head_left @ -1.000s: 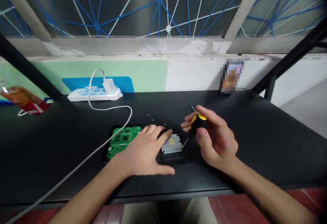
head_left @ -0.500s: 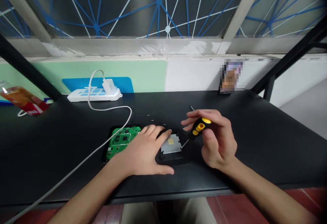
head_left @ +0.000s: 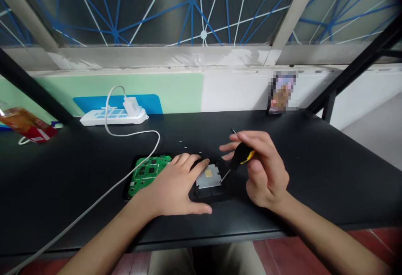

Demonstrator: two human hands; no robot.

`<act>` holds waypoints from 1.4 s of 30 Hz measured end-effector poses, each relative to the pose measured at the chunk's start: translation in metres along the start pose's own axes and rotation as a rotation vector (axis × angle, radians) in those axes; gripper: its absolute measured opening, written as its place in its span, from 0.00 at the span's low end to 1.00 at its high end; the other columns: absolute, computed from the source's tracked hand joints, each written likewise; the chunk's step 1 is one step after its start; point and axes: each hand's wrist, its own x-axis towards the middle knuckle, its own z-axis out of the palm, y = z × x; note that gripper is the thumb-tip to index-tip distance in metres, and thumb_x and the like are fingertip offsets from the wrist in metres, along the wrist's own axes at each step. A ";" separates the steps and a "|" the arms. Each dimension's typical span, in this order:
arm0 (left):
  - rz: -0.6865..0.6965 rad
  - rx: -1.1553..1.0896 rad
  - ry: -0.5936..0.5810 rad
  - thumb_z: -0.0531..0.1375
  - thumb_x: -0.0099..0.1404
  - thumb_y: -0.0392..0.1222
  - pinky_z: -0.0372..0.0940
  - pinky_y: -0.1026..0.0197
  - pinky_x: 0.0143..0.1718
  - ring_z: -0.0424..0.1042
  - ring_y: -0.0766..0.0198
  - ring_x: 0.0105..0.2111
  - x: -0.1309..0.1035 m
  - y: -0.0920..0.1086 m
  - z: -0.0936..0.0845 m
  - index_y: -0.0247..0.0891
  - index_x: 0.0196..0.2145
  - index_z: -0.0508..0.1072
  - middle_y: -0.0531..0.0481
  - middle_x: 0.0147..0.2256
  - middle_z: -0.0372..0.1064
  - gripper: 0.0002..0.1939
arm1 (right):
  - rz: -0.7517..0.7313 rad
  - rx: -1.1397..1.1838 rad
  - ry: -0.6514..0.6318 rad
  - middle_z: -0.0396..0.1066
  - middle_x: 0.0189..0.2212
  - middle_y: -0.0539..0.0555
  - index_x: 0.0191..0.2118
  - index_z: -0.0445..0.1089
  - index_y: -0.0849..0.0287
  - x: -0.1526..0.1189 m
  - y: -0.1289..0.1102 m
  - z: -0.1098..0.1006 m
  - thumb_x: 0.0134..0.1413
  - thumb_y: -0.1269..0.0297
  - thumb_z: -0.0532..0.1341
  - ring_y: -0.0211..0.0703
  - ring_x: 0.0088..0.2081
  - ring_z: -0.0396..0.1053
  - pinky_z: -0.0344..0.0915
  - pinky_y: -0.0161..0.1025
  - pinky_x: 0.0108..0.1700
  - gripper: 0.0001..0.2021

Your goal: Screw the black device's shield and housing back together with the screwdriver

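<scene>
My right hand [head_left: 266, 168] has its fingers closed around a black-and-yellow screwdriver [head_left: 241, 155]. The slanted shaft meets the near right corner of a silver metal plate [head_left: 208, 176]. This plate, with a small tan square on it, sits in a black plastic casing [head_left: 213, 192]. Flat and spread, my left hand [head_left: 176, 183] lies over the casing's left side, forefinger tip at the plate's far edge and thumb stretched out on the near side. Partly under that hand and wrist is a green circuit board [head_left: 147, 174] in a black frame. Any screw at the tip is too small to make out.
A white cable [head_left: 103, 197] runs across the board from a charger [head_left: 131, 106] in a power strip [head_left: 114, 116]. Tiny light bits [head_left: 185, 147] lie behind the casing. A drink bottle [head_left: 28, 123] lies back left; a phone-like object [head_left: 279, 95] leans against the wall.
The screwdriver handle has turned in my right hand, so its yellow markings now face another way. My left hand stays on the casing. The whole view has shifted slightly.
</scene>
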 end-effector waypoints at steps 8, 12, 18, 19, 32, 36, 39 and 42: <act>-0.011 0.026 -0.014 0.62 0.57 0.72 0.60 0.41 0.57 0.62 0.41 0.56 0.000 0.002 -0.001 0.33 0.67 0.57 0.35 0.60 0.61 0.52 | 0.046 -0.060 -0.006 0.69 0.46 0.56 0.67 0.58 0.48 -0.001 0.000 0.002 0.59 0.77 0.60 0.46 0.40 0.76 0.77 0.48 0.37 0.32; -0.006 0.019 -0.003 0.62 0.58 0.72 0.60 0.40 0.57 0.61 0.41 0.56 0.000 0.001 0.000 0.35 0.67 0.56 0.36 0.60 0.61 0.51 | 0.011 -0.109 0.050 0.67 0.43 0.54 0.61 0.65 0.46 0.000 0.008 0.000 0.54 0.77 0.65 0.45 0.37 0.73 0.74 0.47 0.34 0.31; -0.012 0.012 0.000 0.61 0.58 0.72 0.59 0.41 0.58 0.61 0.41 0.57 0.000 0.002 0.001 0.37 0.67 0.56 0.37 0.60 0.60 0.50 | 0.015 0.003 0.021 0.66 0.47 0.56 0.61 0.65 0.48 0.000 0.003 -0.001 0.60 0.73 0.60 0.47 0.40 0.76 0.76 0.49 0.36 0.24; -0.012 0.015 -0.004 0.61 0.58 0.72 0.59 0.41 0.58 0.61 0.41 0.57 0.000 0.002 0.001 0.37 0.67 0.56 0.37 0.60 0.61 0.50 | 0.024 0.008 0.008 0.66 0.49 0.57 0.62 0.64 0.48 0.000 0.001 0.000 0.62 0.73 0.57 0.47 0.41 0.76 0.77 0.50 0.36 0.24; -0.011 0.015 -0.007 0.62 0.57 0.72 0.59 0.40 0.58 0.61 0.40 0.57 0.000 0.001 0.000 0.35 0.67 0.56 0.35 0.60 0.61 0.52 | 0.011 -0.121 0.031 0.71 0.43 0.57 0.64 0.64 0.51 0.000 0.001 -0.002 0.55 0.78 0.63 0.46 0.39 0.75 0.76 0.46 0.34 0.32; -0.009 0.014 -0.008 0.63 0.57 0.71 0.59 0.40 0.59 0.61 0.40 0.58 0.000 0.001 0.000 0.35 0.67 0.57 0.35 0.61 0.60 0.52 | -0.015 -0.123 0.047 0.71 0.41 0.56 0.62 0.66 0.49 0.003 0.001 0.000 0.54 0.77 0.65 0.45 0.39 0.72 0.75 0.45 0.35 0.31; -0.014 0.012 -0.014 0.64 0.57 0.71 0.59 0.40 0.59 0.61 0.40 0.58 0.000 0.002 0.000 0.36 0.67 0.56 0.35 0.61 0.60 0.52 | -0.036 -0.128 0.038 0.71 0.40 0.55 0.61 0.67 0.49 0.005 0.000 0.000 0.53 0.77 0.66 0.44 0.38 0.71 0.75 0.44 0.34 0.30; -0.013 0.007 -0.014 0.62 0.57 0.72 0.59 0.40 0.58 0.61 0.40 0.57 0.000 0.001 0.001 0.36 0.67 0.57 0.35 0.61 0.60 0.51 | -0.033 -0.130 0.024 0.71 0.40 0.55 0.61 0.67 0.50 0.004 0.000 0.000 0.54 0.76 0.67 0.44 0.38 0.72 0.75 0.44 0.34 0.29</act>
